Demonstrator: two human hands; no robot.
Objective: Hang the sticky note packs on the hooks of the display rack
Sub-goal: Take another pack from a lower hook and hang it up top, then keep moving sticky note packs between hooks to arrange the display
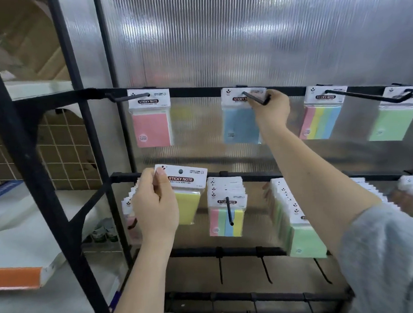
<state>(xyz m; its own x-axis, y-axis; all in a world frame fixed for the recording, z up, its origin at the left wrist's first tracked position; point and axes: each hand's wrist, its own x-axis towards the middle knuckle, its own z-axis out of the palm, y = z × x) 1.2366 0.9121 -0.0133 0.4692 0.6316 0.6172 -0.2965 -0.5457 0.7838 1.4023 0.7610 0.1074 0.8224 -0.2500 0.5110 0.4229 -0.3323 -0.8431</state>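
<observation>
Pinched at its white header by the left hand, a yellow pack hangs free in front of the middle rail, punch hole clear above the thumb. Further right, the right hand closes on the header of a blue pack already threaded on its hook, near the tip. Best practice, I judge: push blue back to the top rail first, then carry yellow up to a free hook, hole squared to the tip.
</observation>
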